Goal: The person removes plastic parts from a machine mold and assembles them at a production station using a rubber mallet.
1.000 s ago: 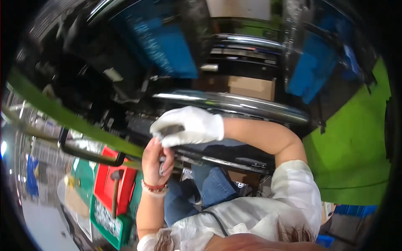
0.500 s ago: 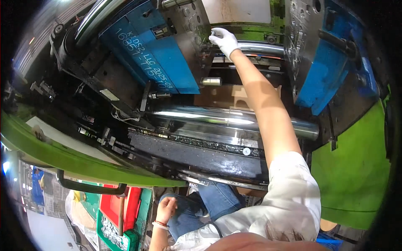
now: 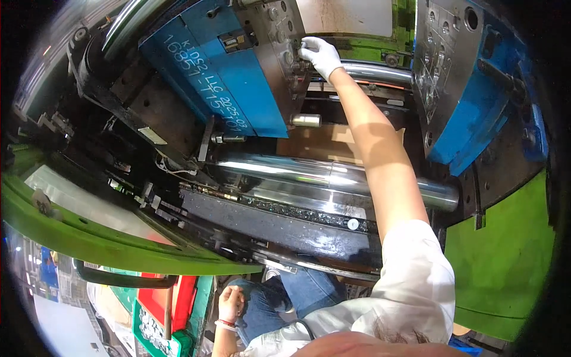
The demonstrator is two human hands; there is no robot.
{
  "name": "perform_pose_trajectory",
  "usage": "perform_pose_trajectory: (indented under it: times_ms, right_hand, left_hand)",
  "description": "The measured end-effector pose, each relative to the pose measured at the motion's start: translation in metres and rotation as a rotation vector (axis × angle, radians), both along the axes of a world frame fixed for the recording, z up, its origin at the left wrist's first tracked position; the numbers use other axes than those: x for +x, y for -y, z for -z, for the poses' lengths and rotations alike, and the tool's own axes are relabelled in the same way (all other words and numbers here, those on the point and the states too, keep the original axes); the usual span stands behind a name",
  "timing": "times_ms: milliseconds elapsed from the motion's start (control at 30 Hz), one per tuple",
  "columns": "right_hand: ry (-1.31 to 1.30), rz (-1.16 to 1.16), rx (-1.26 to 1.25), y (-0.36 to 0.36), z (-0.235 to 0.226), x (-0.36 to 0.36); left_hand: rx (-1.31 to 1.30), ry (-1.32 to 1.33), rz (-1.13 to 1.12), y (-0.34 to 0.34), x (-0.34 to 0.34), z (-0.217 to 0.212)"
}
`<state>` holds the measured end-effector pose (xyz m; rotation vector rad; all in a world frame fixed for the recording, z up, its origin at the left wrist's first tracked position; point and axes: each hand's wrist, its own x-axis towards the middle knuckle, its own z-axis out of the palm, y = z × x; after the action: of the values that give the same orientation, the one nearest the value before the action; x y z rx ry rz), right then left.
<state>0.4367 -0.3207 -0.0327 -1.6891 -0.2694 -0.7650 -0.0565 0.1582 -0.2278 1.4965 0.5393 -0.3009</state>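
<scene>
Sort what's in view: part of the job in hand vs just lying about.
In the job, as it looks:
- gloved right hand, at the left block's metal face; contact unclear
- blue-sided left block
- blue-sided right block, facing it

Apparently just lying about:
- cardboard
- white disc
- red tray
- green tray with small pale parts

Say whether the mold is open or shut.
Open: left half and right half stand apart, the right hand between them.
</scene>
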Motion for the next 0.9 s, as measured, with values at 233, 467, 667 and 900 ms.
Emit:
perform_pose_trajectory:
  times_ms: [233, 467, 667, 900]
  right_hand:
    - [-0.011, 0.053, -0.001, -0.003, -0.011, -0.004]
    - [-0.08, 0.078, -0.102, -0.006, -0.018, -0.004]
    - [-0.026, 0.207, -0.139, -0.014, -0.014, -0.003]
    - [-0.019, 0.326, -0.65, -0.014, -0.014, -0.023]
  left_hand:
    - [0.044, 0.009, 0.021, 0.001, -0.001, 0.0]
    - [0.035, 0.0, 0.02, 0.005, -0.001, -0.005]
    - [0.042, 0.019, 0.007, 0.003, -0.004, -0.004]
    - [0.065, 0.04, 0.022, 0.004, -0.007, -0.004]
